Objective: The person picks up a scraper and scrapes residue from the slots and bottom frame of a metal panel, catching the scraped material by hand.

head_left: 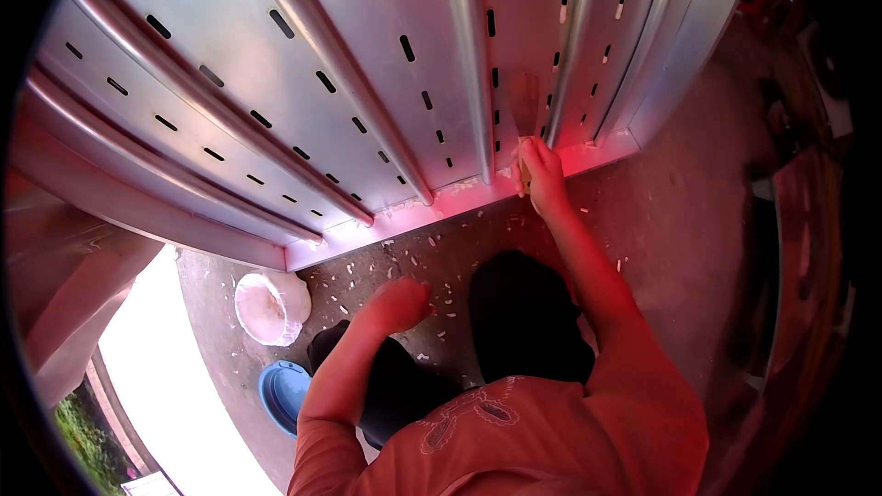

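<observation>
My right hand is wrapped round the handle of a scraper, whose flat blade points up against the metal panel. The panel is large and slotted, with raised tubular ribs running down it to a ledge at the bottom. Pale flakes lie along that ledge, to the left of my right hand. My left hand is curled into a fist above my knees, apart from the panel, with no object showing in it.
On the floor at the left stand a white, plastic-lined tub and a blue basin. Pale scraps are scattered over the dark floor below the ledge. Cluttered dark objects line the right side. Bright light enters at the lower left.
</observation>
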{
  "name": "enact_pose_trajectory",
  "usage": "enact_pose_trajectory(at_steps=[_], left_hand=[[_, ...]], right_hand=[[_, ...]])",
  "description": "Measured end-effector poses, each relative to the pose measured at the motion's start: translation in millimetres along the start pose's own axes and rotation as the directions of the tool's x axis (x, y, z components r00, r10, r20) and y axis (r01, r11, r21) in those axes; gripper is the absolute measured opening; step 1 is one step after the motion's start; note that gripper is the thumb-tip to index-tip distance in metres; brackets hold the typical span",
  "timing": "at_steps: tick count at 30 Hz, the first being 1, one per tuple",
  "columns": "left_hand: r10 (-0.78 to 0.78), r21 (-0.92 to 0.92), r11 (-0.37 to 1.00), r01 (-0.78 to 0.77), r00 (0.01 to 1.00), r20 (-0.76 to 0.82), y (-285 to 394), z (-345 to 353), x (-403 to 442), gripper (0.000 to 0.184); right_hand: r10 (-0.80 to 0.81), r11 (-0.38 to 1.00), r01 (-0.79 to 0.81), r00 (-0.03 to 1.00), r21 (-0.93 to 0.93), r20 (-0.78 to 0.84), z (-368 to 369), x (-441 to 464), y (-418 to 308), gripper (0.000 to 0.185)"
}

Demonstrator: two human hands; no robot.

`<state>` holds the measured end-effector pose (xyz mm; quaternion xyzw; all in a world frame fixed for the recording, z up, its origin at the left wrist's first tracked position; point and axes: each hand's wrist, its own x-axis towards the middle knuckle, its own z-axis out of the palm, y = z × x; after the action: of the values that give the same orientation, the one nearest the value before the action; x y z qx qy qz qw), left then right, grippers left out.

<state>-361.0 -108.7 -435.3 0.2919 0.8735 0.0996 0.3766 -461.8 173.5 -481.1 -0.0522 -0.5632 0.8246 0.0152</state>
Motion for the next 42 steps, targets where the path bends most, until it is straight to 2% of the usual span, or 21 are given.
enact_pose_trajectory(at_steps=[1, 4, 7, 9, 14, 17, 20, 23, 26, 29, 32, 35, 38, 42], left_hand=[[0.005, 0.005, 1.000, -0.005, 1.000, -0.003, 0.2, 0.6, -0.1, 0.032], [-0.017, 0.034, 0.999, 0.016, 0.999, 0.029, -0.4, 0.8, 3.8, 0.031], [-0.011, -0.003, 1.000, 0.011, 0.999, 0.047, 2.3, -5.1, 4.1, 0.032], [-0.006, 0.001, 1.000, 0.006, 0.999, 0.048, 1.1, -4.6, 5.7, 0.032], [0.027, -0.011, 1.000, -0.027, 0.999, 0.024, -5.9, -1.7, 2.4, 0.033], [0.032, -0.010, 0.999, -0.032, 0.999, 0.012, -5.7, -0.4, 1.1, 0.033], [0.032, -0.012, 0.999, -0.031, 0.999, 0.021, -2.4, -1.5, -1.5, 0.033], [0.031, -0.014, 0.999, -0.031, 0.999, 0.015, -3.4, -1.3, -0.4, 0.034], [0.037, -0.007, 0.999, -0.037, 0.999, 0.020, -0.7, -2.8, 0.3, 0.034], [0.024, -0.003, 1.000, -0.024, 0.999, 0.033, -0.5, -2.5, -1.7, 0.033], [0.016, 0.026, 1.000, -0.017, 0.999, 0.041, -3.9, -1.4, 1.2, 0.033], [0.024, 0.025, 0.999, -0.026, 0.999, 0.042, -1.9, 0.2, 2.5, 0.033], [0.032, 0.023, 0.999, -0.032, 0.999, 0.032, -8.1, 4.7, 4.5, 0.033], [0.004, 0.029, 1.000, -0.005, 0.999, 0.038, -8.4, 3.8, 3.1, 0.033]], right_hand=[[-0.022, 0.999, 0.022, 1.000, 0.028, -0.014, 4.1, 1.0, -5.1, 0.026], [-0.076, 0.997, 0.074, 0.993, 0.029, 0.085, 19.9, 10.7, -28.2, 0.028], [-0.030, 0.999, 0.031, 1.000, -0.039, 0.006, 35.8, 27.9, -44.9, 0.029], [-0.114, 0.993, 0.114, 0.994, -0.027, 0.004, 44.2, 36.6, -53.2, 0.029], [-0.166, 0.984, 0.158, 0.979, -0.082, -0.114, 41.4, 34.9, -49.3, 0.026], [-0.260, 0.956, 0.238, 0.958, -0.172, -0.119, 43.7, 36.8, -45.6, 0.024], [-0.301, 0.923, 0.254, 0.944, -0.289, -0.133, 50.3, 37.6, -49.2, 0.026], [-0.054, 0.993, 0.047, 0.996, 0.108, 0.067, 44.9, 32.7, -57.4, 0.031], [0.048, 0.960, -0.105, 0.976, 0.261, 0.213, 44.5, 26.9, -65.0, 0.035], [0.026, 0.967, -0.045, 0.996, 0.250, 0.081, 42.5, 29.1, -58.4, 0.035], [-0.072, 0.994, 0.063, 0.992, 0.087, 0.108, 53.2, 23.1, -67.5, 0.034], [-0.119, 0.987, 0.104, 0.986, 0.127, 0.117, 60.2, 37.9, -87.5, 0.033], [-0.128, 0.988, 0.121, 0.989, 0.100, 0.071, 64.3, 47.9, -100.9, 0.032], [-0.048, 0.995, 0.042, 0.997, 0.094, 0.064, 63.1, 44.8, -100.0, 0.032]])
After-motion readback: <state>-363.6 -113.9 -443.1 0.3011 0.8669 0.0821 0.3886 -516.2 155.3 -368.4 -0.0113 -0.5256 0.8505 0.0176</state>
